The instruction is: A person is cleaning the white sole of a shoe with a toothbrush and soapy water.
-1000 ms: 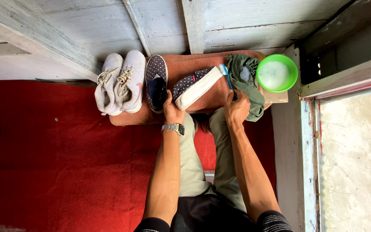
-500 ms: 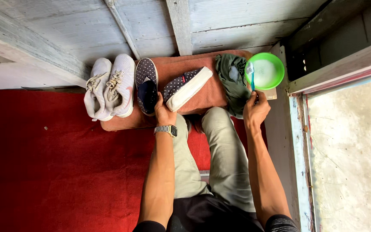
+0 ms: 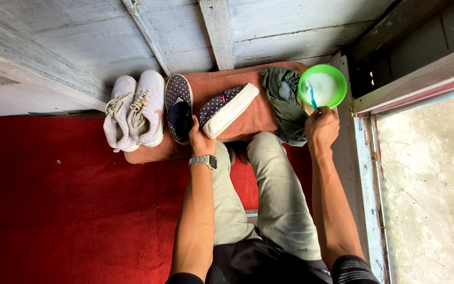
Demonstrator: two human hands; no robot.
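Note:
My left hand point(image 3: 200, 139), with a wristwatch point(image 3: 203, 161) on the wrist, grips the heel end of a dark polka-dot slip-on shoe point(image 3: 227, 109) that lies tilted on its side, white sole toward me. Its mate point(image 3: 178, 107) lies flat just left of it. My right hand point(image 3: 321, 126) holds a thin blue-handled brush point(image 3: 312, 98) whose tip dips into a green bowl point(image 3: 322, 85) of milky liquid. Both shoes rest on an orange-brown towel point(image 3: 222, 84).
A pair of white lace-up sneakers point(image 3: 135, 109) sits at the towel's left end. A dark green cloth point(image 3: 285, 102) lies bunched between the shoe and the bowl. Red carpet point(image 3: 69, 200) covers the floor; grey wooden planks point(image 3: 132, 37) stand ahead, a door sill point(image 3: 366, 173) at right.
My right hand has moved right from the tilted shoe, over the green cloth, and brought the brush into the green bowl. The left hand stays on the shoe.

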